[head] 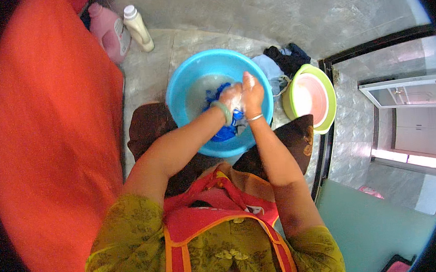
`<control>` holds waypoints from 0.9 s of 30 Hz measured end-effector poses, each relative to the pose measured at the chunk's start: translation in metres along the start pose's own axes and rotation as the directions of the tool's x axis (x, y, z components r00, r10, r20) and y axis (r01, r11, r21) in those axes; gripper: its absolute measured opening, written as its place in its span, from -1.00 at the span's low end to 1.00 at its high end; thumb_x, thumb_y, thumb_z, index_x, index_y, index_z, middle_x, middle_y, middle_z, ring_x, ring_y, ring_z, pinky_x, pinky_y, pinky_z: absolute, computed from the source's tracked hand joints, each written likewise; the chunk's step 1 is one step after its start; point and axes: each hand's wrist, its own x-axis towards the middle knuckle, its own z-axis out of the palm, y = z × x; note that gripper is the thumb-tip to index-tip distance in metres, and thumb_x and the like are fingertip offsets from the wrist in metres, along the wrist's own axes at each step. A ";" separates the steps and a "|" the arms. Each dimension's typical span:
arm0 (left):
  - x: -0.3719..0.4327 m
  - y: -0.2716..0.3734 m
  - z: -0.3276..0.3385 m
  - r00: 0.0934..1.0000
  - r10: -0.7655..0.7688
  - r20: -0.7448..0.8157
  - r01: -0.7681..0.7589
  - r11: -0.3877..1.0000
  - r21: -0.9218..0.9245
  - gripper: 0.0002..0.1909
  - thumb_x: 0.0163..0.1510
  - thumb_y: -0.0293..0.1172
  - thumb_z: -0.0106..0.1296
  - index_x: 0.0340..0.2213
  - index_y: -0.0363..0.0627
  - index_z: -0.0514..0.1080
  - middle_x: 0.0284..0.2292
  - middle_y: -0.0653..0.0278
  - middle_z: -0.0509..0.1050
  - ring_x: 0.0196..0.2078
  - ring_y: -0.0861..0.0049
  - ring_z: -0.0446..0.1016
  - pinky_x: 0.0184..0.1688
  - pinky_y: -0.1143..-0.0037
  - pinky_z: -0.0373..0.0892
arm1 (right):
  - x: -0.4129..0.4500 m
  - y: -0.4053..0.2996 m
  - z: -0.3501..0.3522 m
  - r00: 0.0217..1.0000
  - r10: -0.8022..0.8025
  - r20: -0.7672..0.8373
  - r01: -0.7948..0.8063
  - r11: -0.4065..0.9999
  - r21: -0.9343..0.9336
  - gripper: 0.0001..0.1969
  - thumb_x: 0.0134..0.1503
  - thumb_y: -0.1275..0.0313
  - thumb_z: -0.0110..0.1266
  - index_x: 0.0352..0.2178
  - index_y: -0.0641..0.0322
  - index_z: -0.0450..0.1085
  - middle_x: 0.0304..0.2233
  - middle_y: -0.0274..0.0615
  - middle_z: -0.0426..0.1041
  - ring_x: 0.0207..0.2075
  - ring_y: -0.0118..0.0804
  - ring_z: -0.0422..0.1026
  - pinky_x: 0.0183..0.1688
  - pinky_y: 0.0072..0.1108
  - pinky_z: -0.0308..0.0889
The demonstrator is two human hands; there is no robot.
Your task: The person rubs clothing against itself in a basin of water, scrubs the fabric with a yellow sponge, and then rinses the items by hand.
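A light-blue plastic basin (pixel 179 80) stands on the floor between my knees, with cloudy, soapy water (pixel 199 90) in it. Over the basin my left hand (pixel 232 97), wearing a pale green bangle (pixel 222 112), is curled on a wet blue cloth (pixel 223 134). Pressed close beside it, my right hand (pixel 252 95) grips the same cloth; a thin silver bracelet (pixel 255 117) circles that wrist. White suds coat the fingers of both hands. Part of the cloth hangs below my hands into the basin, and the bit between my palms is mostly hidden.
Right of the basin lie dark and light-blue clothes (pixel 288 59) and a yellow-green basin (pixel 332 101) holding a pink one (pixel 323 102). A pink detergent jug (pixel 109 33) and a cream bottle (pixel 138 29) stand at upper left. Red fabric (pixel 55 147) fills the left side; a black-framed doorway (pixel 326 143) is at right.
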 end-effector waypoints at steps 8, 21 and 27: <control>-0.020 0.060 -0.006 0.958 -0.069 0.279 0.115 0.981 -0.155 -0.74 -0.03 -0.29 -0.02 -0.35 -0.23 0.39 -0.39 0.24 0.46 -0.39 0.58 0.43 -0.32 0.58 0.34 | 0.045 0.029 -0.042 0.912 0.405 0.071 -0.334 0.630 0.701 -0.81 0.01 0.36 -0.03 -0.46 0.33 0.32 -0.54 -0.33 0.33 -0.54 -0.56 0.27 -0.50 -0.71 0.19; 0.006 -0.001 -0.019 0.981 0.165 0.103 -0.133 0.956 -0.260 -0.79 0.02 -0.25 -0.12 -0.40 -0.13 0.32 -0.43 0.28 0.40 -0.39 0.51 0.39 -0.30 0.51 0.35 | -0.030 -0.046 -0.005 0.883 -0.467 0.038 0.466 0.884 0.046 -0.86 -0.01 0.43 -0.02 -0.44 0.30 0.29 -0.47 -0.05 0.37 -0.43 -0.13 0.37 -0.33 -0.51 0.25; 0.004 -0.016 0.003 0.974 0.205 -0.098 -0.167 0.938 0.303 -0.78 0.05 -0.25 -0.24 -0.43 -0.14 0.30 -0.48 0.25 0.37 -0.44 0.49 0.38 -0.39 0.51 0.33 | 0.012 -0.001 -0.003 0.996 -0.044 -0.078 0.043 0.999 -0.012 -0.83 0.02 0.32 -0.07 -0.45 0.20 0.27 -0.50 -0.04 0.39 -0.46 0.01 0.38 -0.41 -0.40 0.26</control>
